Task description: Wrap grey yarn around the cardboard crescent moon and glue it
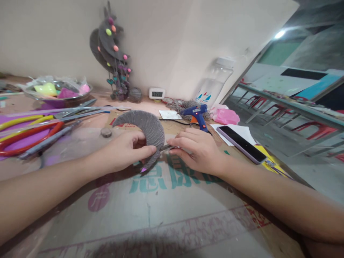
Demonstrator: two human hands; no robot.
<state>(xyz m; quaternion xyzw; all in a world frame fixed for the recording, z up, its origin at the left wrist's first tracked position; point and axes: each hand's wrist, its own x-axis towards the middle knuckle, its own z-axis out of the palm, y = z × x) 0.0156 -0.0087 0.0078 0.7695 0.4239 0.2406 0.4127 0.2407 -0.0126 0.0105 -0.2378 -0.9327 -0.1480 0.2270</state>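
Observation:
My left hand (129, 150) grips a crescent (153, 130) wound closely with grey yarn, thumb on its near face and fingers behind. The crescent stands tilted above the cardboard, its bare purple tip (143, 170) pointing down. To the right, my right hand (197, 148) is closed in a pinch. A thin, dark grey piece (168, 147) runs from its fingertips to the crescent's outer edge; whether it is yarn or a small tool I cannot make out. Part of the crescent's inner edge is hidden by my left fingers.
Beyond my right hand lie a blue glue gun (197, 114), tangled grey yarn (182, 105) and a phone (242, 143). Red-handled scissors (32, 138) and a metal bowl (56, 96) are at left. Behind stand a timer (157, 94), a bottle (215, 80) and a hanging crescent ornament (111, 46).

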